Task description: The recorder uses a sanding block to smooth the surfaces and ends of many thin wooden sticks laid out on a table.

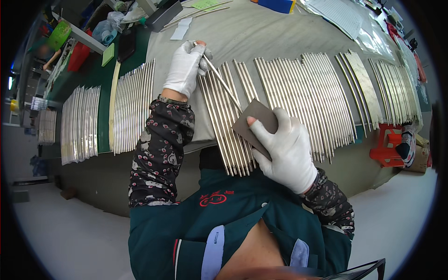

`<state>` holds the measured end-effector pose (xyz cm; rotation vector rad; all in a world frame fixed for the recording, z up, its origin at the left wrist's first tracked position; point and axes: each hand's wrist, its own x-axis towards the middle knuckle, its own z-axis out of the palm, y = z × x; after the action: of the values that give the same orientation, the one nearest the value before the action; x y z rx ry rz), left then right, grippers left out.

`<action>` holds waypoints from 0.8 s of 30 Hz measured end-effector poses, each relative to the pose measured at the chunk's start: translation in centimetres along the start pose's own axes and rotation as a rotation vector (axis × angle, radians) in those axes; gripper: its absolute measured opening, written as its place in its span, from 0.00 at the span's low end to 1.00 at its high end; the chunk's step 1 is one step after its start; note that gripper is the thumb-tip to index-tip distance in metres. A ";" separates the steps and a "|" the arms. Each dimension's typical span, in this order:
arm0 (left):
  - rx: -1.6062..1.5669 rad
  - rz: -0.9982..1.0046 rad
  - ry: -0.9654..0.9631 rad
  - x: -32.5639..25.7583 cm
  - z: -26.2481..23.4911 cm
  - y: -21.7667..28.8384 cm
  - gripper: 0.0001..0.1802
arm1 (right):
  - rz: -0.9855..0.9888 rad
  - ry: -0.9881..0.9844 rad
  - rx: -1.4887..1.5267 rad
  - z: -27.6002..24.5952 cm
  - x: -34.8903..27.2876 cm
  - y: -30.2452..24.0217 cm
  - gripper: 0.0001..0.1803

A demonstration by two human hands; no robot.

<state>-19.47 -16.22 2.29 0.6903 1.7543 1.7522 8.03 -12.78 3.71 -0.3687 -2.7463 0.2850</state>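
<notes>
My left hand (184, 70), in a white glove with bare fingertips, is closed around the upper end of a thin metal rod (223, 83). The rod slants down to the right, above a row of similar shiny rods (217, 119). At its lower end my right hand (291, 151), gloved the same way, grips a flat, square grey-brown pad (254, 122). The pad overlaps the rod's lower part, so whether the rod runs beneath it or ends there is hidden. Thumb and fingers of the right hand press on the pad's right side.
More metal rods (303, 100) lie side by side to the right, and others (133, 109) to the left. Wrapped rods (80, 123) lie farther left. A grey cloth (261, 32) covers the table. Papers (336, 16) lie at the back right; a red stool (387, 145) stands beyond the right edge.
</notes>
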 end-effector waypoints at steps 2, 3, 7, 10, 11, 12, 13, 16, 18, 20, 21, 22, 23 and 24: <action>0.006 -0.002 0.014 0.1 -0.2 -0.2 0.11 | 0.150 0.058 -0.167 -0.4 0.4 1.4 0.33; 0.004 -0.011 0.002 0.3 -0.2 -0.5 0.11 | 0.146 0.108 -0.165 -0.6 0.4 1.6 0.32; -0.006 -0.022 -0.002 0.2 -0.1 -0.5 0.12 | -0.002 0.016 0.040 0.4 -0.1 -0.2 0.31; 0.006 -0.002 0.001 0.3 -0.2 -0.3 0.12 | 0.191 0.152 -0.181 -0.4 0.9 2.3 0.31; 0.007 -0.003 0.006 0.2 -0.3 -0.4 0.12 | 0.132 0.137 -0.136 -0.9 0.8 1.7 0.31; 0.009 -0.006 -0.001 0.4 -0.2 -0.5 0.12 | 0.056 0.111 -0.002 -1.0 0.7 0.7 0.31; 0.011 -0.008 -0.009 0.5 0.0 -0.6 0.12 | 0.016 0.097 0.025 -0.2 0.5 0.4 0.31; 0.012 -0.018 0.011 0.3 0.1 -0.4 0.12 | 0.187 0.060 -0.115 -0.8 0.7 1.9 0.30; 0.005 -0.044 0.030 0.1 0.3 -0.4 0.11 | 0.178 0.172 -0.130 -1.0 -0.2 3.1 0.32; -0.004 -0.068 0.042 0.3 0.3 -0.5 0.11 | 0.194 0.161 -0.114 -1.4 -0.9 3.0 0.34; 0.013 -0.078 0.030 0.5 0.4 -0.6 0.11 | 0.236 0.145 -0.111 -1.4 -1.3 2.9 0.35; 0.030 -0.088 0.018 0.7 0.5 -0.8 0.11 | 0.278 0.129 -0.108 -1.5 -1.7 2.8 0.36; 0.013 -0.093 0.003 0.9 0.6 -0.9 0.11 | 0.260 0.126 -0.100 -1.4 -2.1 2.4 0.36; 0.012 -0.095 -0.001 1.0 0.7 -1.0 0.11 | 0.263 0.072 -0.056 -1.7 -2.6 1.6 0.40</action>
<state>-19.65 -15.04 1.31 0.6023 1.7692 1.6790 11.39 -11.73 4.06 -0.7424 -2.6377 0.2551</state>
